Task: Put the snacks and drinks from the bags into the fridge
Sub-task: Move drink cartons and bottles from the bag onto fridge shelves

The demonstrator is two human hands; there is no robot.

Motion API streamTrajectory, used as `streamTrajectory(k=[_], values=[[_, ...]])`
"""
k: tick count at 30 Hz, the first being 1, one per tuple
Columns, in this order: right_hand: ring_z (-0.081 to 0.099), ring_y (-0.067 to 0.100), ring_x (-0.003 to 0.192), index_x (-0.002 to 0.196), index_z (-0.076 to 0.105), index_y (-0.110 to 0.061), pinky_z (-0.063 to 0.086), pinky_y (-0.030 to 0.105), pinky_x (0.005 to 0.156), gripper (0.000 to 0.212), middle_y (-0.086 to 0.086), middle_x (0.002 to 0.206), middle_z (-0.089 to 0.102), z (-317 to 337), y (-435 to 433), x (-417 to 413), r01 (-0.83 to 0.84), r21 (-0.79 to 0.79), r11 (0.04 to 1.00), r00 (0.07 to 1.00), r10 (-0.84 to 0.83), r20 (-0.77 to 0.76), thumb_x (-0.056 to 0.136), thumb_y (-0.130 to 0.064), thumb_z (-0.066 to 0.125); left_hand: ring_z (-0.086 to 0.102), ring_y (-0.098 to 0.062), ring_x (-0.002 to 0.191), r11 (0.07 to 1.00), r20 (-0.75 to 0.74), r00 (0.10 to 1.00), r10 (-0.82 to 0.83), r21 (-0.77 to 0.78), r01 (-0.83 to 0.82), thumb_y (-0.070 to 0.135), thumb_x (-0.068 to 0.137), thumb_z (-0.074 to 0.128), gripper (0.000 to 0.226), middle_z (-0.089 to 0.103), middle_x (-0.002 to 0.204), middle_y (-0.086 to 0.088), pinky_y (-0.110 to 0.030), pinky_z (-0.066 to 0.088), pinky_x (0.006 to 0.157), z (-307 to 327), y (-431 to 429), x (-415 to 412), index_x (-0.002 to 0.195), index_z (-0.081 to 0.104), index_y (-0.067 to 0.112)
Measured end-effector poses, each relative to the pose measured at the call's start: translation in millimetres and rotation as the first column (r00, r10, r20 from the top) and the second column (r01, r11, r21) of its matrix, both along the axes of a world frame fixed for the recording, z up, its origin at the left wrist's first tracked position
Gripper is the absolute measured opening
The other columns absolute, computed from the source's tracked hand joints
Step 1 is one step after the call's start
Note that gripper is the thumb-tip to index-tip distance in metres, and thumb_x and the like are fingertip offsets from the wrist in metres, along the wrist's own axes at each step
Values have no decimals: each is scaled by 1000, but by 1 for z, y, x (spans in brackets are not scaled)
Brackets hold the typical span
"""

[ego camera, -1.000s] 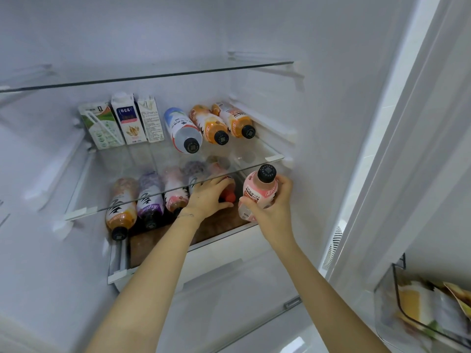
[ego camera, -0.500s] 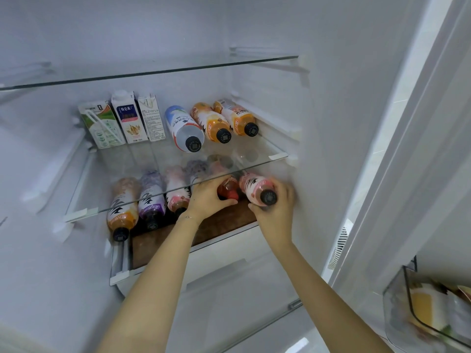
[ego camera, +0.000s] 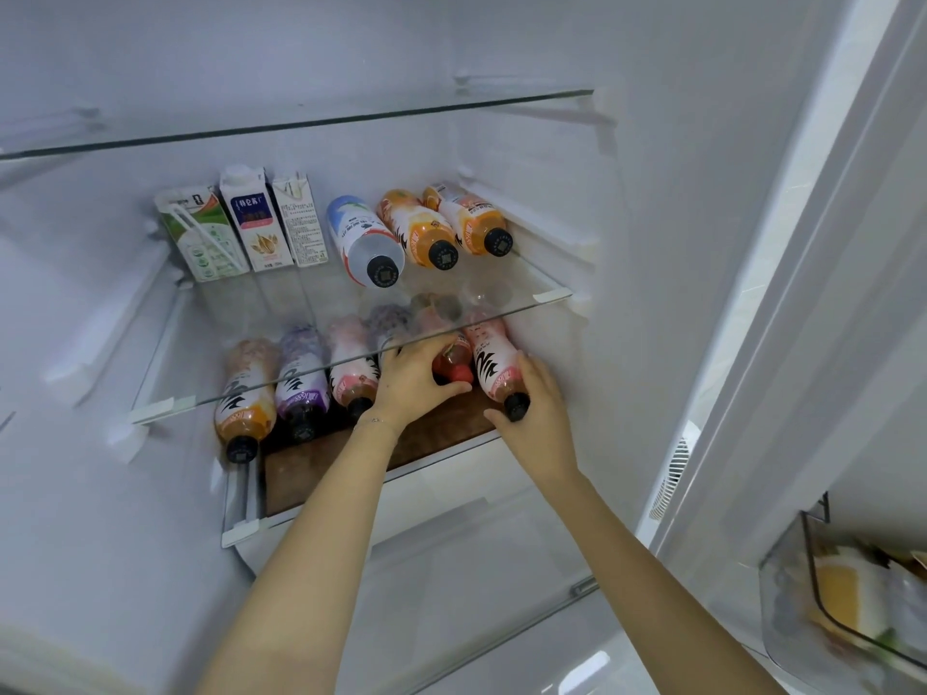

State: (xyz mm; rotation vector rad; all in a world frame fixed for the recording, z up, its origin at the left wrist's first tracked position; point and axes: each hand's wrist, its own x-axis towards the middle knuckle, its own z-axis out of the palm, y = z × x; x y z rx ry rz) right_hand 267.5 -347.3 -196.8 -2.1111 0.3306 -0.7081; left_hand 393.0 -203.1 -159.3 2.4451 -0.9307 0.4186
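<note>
**Stocking Up, Well Under Way**

The right hand [ego camera: 539, 413] curls its fingers round the cap end of a pink drink bottle [ego camera: 494, 366], which lies on its side at the right end of the lower shelf [ego camera: 321, 474]. The left hand [ego camera: 409, 381] appears to cup the red-capped bottle [ego camera: 451, 366] beside it. Cartons [ego camera: 251, 228] and orange bottles [ego camera: 426, 233] line the glass shelf [ego camera: 521, 288] above. The bags are out of view, so what remains is unclear.

Cool, even white light fills the fridge [ego camera: 552, 52], bright but flat, with a faint blue cast on its walls. Soft shadows lie under the shelf rails and beside the brackets. The pane of the middle glass shelf [ego camera: 526, 288] carries pale reflections and hazes the lower bottles [ego camera: 301, 373] seen through it. The centre is sharp and the labels there are crisp. The door bin [ego camera: 787, 594] at lower right is smeared by blur, and straight edges bow toward the borders.
</note>
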Motion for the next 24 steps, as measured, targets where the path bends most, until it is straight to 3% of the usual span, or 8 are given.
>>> streamTrajectory(k=[4, 10, 13, 24], values=[[56, 18, 114, 124, 58, -16, 50, 38, 99, 55, 1, 124, 55, 5, -5, -8, -9, 49, 999, 998, 6, 59, 74, -9, 80, 43, -22, 134, 998, 82, 996, 43, 37, -47, 50, 78, 74, 72, 49, 146, 3, -43, 20, 113, -5, -1, -7, 141, 49, 25], [64, 18, 105, 120, 67, -15, 52, 33, 95, 45, 2, 114, 69, 10, -14, 12, 4, 21, 1000, 999, -5, 39, 77, -4, 76, 40, -20, 138, 996, 87, 994, 73, 38, -77, 47, 84, 70, 69, 41, 152, 4, -41, 9, 116, -7, -3, -13, 144, 46, 24], [64, 21, 107, 121, 66, -12, 46, 20, 91, 44, 5, 117, 69, 13, -13, 24, 43, 5, 999, 999, -43, 33, 79, 0, 73, 42, -18, 136, 996, 71, 994, 85, 8, -86, 46, 82, 72, 68, 44, 150, 5, -37, 9, 115, -6, -5, -14, 142, 48, 25], [61, 25, 115, 126, 63, -10, 50, 33, 98, 45, 8, 125, 65, 10, -14, 36, 52, -61, 997, 999, -51, 11, 83, -3, 71, 41, -18, 136, 995, 58, 994, 97, -12, -97, 43, 81, 73, 68, 45, 149, 4, -37, 5, 115, -5, -9, -15, 141, 48, 24]])
